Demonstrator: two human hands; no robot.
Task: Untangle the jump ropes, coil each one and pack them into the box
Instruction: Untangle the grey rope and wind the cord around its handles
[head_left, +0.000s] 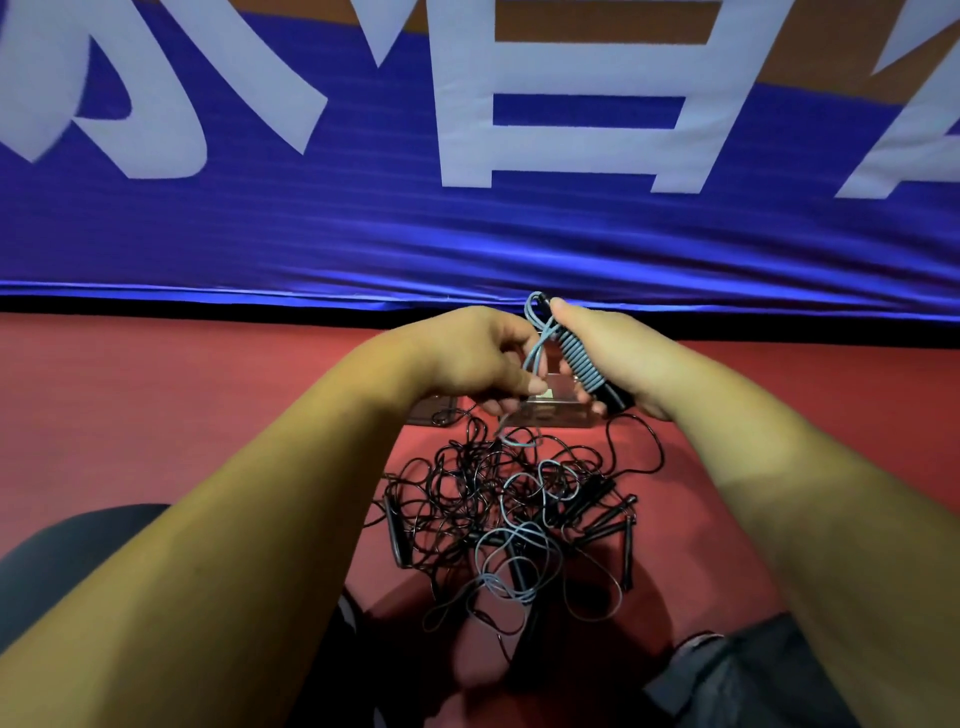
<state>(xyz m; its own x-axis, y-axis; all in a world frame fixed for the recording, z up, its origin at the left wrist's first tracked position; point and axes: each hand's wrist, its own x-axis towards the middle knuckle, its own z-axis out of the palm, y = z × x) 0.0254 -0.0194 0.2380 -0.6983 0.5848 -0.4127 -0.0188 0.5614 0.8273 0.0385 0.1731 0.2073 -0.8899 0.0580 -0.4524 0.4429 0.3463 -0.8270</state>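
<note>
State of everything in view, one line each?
Light blue jump rope: partly wound round its black handle, rest trailing into the pile.
Thin black jump ropes: tangled in a pile on the red floor.
Small rectangular box: behind hands, mostly hidden.
Left hand: pinches blue rope.
Right hand: holds wrapped handle.

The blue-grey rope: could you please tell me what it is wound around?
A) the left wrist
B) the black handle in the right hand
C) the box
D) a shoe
B: the blue-grey rope lies in tight turns round the black handle, which the right hand grips.
</note>
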